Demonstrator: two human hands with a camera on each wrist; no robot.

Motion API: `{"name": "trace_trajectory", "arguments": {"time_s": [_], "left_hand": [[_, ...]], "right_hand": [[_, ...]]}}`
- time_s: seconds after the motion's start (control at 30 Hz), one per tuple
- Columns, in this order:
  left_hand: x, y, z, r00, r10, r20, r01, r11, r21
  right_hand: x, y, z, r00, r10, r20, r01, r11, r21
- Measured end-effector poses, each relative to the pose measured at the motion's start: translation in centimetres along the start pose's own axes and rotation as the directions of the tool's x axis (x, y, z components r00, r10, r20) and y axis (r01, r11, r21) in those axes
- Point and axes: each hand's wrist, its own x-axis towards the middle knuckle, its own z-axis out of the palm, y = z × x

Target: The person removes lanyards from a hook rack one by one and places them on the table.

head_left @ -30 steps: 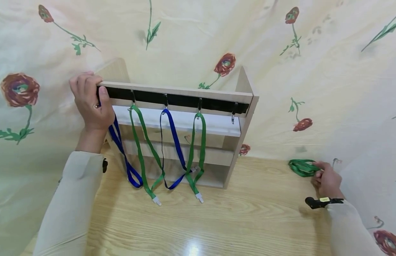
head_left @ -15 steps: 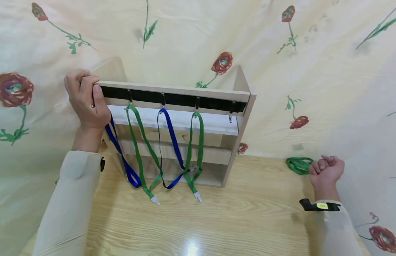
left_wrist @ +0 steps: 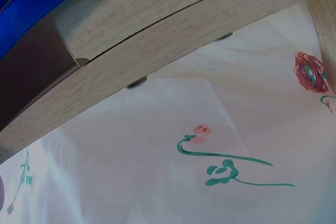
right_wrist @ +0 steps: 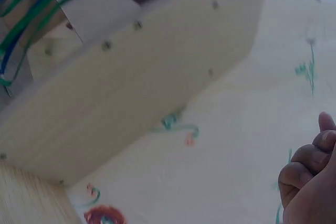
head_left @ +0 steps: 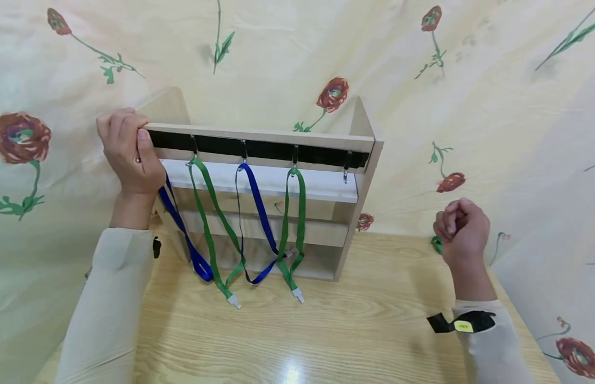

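Observation:
At the upper left corner of a small wooden shelf, my left hand grips the board, thumb on the front face and fingers over the edge. Two green lanyards, one left and one right, and a blue lanyard hang from metal hooks on its black strip. Another blue lanyard hangs below my left hand, its top hidden. My right hand is raised over the table's right side, fingers curled, nothing visible in them. Behind it a coiled green lanyard is mostly hidden.
The rightmost hook is on the strip near the shelf's right side panel. Flower-printed cloth covers the wall behind and both sides. The shelf stands on a wood-grain table.
My right hand has let go of the coiled green lanyard, risen and moved left, fingers curled. It now covers most of the coil. My left hand keeps its grip on the shelf.

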Motion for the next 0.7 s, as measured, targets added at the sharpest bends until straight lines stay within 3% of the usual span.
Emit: {"name": "trace_trajectory", "arguments": {"time_s": [0.13,0.37,0.53,0.7], "left_hand": [[-0.1,-0.1,0.0,1.000,-0.001,0.007,0.001,1.000,0.018],[-0.1,-0.3,0.2,1.000,0.001,-0.002,0.000,1.000,0.029],[-0.1,-0.4,0.3,1.000,-0.003,0.000,0.003,0.999,0.034],[-0.2,-0.4,0.3,1.000,-0.004,-0.001,0.004,0.999,0.037]], "right_hand": [[-0.9,0.7,2.9,0.990,-0.089,0.105,0.100,0.991,-0.094],[-2.7,2.3,6.3,0.943,-0.164,0.290,0.218,0.962,-0.162],[-3.8,3.3,8.3,0.909,-0.157,0.385,0.291,0.902,-0.318],[-5.2,4.2,10.7,0.906,-0.073,0.416,0.291,0.823,-0.488]]}}
